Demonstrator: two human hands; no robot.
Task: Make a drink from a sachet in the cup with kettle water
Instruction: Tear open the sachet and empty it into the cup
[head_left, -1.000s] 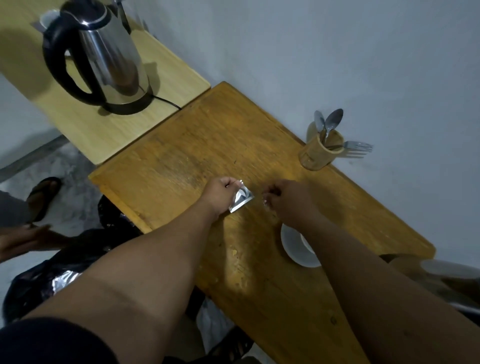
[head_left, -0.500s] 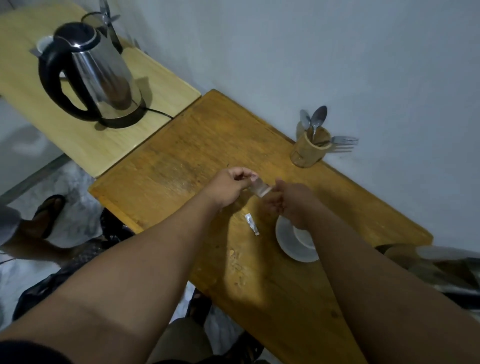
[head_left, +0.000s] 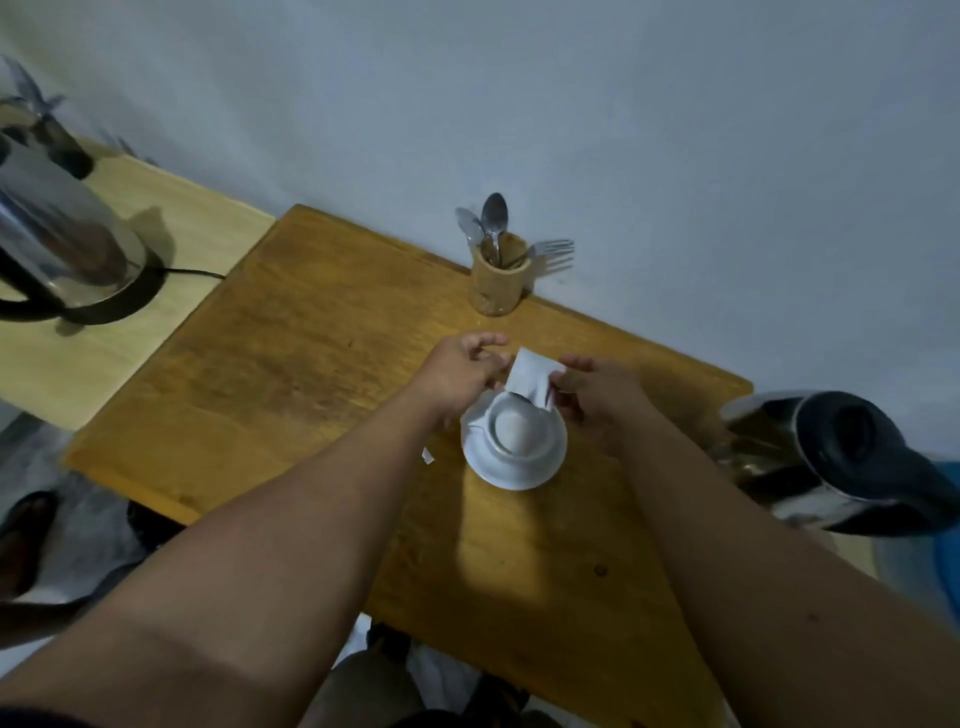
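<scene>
Pale blue wall (head_left: 623, 130) stands behind two wooden tables pushed side by side. On the light table (head_left: 156, 343) at the far left sits a shiny kettle (head_left: 57, 244) on its black base, partly cut off by the picture's edge, with a black cord (head_left: 192, 272) running toward the brown table (head_left: 291, 364).

Both bare arms reach out over the brown table from its near edge. The left hand (head_left: 457, 374) is above the far left side of the cup, fingers bent and pinching the left edge of the sachet (head_left: 530, 376). A small torn white strip (head_left: 427, 456) lies on the table under the left wrist, just left of the saucer.

The white cup (head_left: 514, 426) stands on a white saucer (head_left: 511, 467) near the middle of the table. The sachet is held tilted just above the far rim of the cup, low end pointing down into it. I cannot tell if powder is coming out.

At the far edge, by the wall, a wooden holder (head_left: 500, 283) keeps spoons (head_left: 491, 221) and a fork (head_left: 548, 249).

The right hand (head_left: 597, 397) is at the far right side of the cup, fingers curled and pinching the sachet's right edge.

At the right edge a second kettle (head_left: 841, 462) with a dark lid stands, blurry.
</scene>
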